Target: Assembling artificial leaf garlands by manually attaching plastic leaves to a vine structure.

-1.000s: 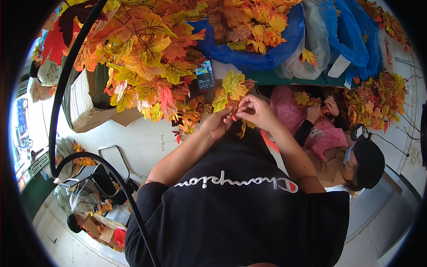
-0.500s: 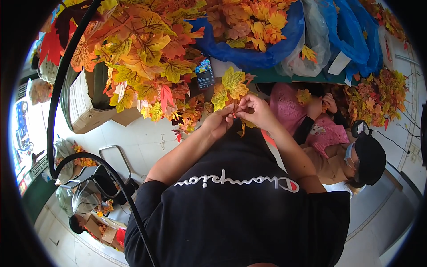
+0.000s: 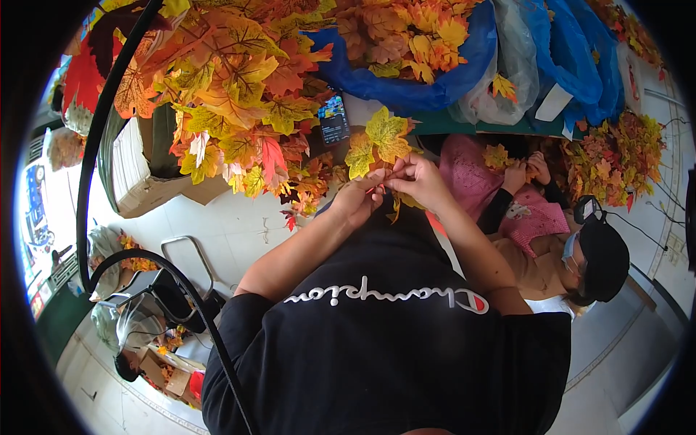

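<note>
Both my hands meet in front of my chest, fingers pinched together at the stem of a small sprig of artificial maple leaves (image 3: 388,133). Its yellow-green leaves stick up past my fingertips, and another leaf hangs below them. My left hand (image 3: 355,200) is closed at the lower end of the sprig, with something small and reddish showing at its fingertips. My right hand (image 3: 420,181) pinches the stem from the other side. The fingers partly hide the stem. Just beyond my left hand hang artificial autumn leaves (image 3: 239,80) in orange, yellow and red.
A phone (image 3: 333,119) with a lit screen lies behind my hands. A blue plastic bag (image 3: 475,69) full of leaves stands at the back, beside a clear bag (image 3: 516,69). On my right a co-worker in a pink apron (image 3: 536,228) handles leaves. A black cable (image 3: 85,181) loops at left.
The sprig's upper leaves have tilted slightly to the right and risen a little. My hands stay in nearly the same place. The co-worker's hands have shifted slightly.
</note>
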### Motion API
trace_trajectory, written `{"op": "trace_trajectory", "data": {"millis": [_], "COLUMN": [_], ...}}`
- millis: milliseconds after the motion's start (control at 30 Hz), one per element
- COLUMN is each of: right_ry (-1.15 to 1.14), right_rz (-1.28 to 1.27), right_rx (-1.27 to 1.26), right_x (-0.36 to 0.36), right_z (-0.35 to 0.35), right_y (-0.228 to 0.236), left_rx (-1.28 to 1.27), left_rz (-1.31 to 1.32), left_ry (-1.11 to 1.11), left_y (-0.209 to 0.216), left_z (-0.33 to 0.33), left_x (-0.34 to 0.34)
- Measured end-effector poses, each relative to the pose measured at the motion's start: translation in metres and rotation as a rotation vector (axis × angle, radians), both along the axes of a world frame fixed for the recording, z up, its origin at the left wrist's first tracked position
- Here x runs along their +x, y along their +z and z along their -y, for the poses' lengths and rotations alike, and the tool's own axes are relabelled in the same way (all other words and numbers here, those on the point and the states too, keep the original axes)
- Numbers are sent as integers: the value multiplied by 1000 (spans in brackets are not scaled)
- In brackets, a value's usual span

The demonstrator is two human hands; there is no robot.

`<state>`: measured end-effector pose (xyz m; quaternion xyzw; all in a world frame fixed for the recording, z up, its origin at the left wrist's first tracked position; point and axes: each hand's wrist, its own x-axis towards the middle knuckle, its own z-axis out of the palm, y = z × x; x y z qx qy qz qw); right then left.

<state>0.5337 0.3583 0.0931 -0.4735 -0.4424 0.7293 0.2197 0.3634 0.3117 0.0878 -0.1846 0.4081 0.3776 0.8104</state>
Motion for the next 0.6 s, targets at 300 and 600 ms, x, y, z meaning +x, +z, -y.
{"op": "trace_trajectory", "data": {"millis": [300,600], "right_ry": [-118,151], "right_rz": [27,242], "right_rx": [-209,-142], "right_x": [1,11], "right_z": [0,-11], "right_y": [-11,-29], "left_rx": [69,70], "left_rz": [-168,-142], "left_ry": [-78,-94], "left_y": [2,-9], "left_z": [5,3], "left_x": [9,12]}}
